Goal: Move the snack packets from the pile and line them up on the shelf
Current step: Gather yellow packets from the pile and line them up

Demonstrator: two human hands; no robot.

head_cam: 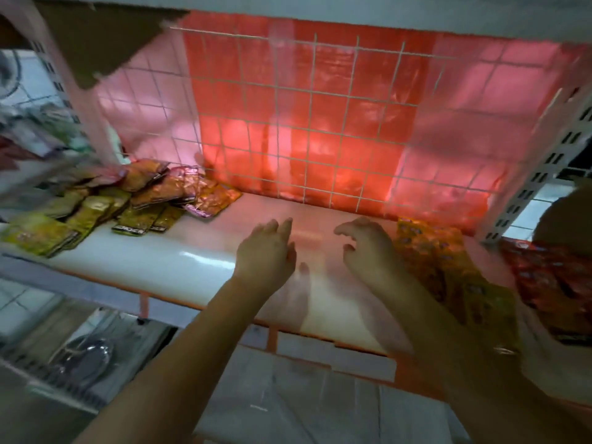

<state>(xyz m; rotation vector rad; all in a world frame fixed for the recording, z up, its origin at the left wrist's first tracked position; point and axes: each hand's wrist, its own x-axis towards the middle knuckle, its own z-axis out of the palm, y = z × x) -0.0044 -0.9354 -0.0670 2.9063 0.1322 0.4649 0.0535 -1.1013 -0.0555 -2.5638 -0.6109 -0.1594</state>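
both arms outstretched, left hand point(267, 251) and right hand point(368, 251) empty, fingers loose

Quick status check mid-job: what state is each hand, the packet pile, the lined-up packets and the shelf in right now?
Left hand: open, empty, above the shelf.
Right hand: fingers loosely curled, holding nothing.
Packet pile: loose heap at the shelf's left end.
Orange packets: overlapping row at the right end.
Shelf: middle bare.
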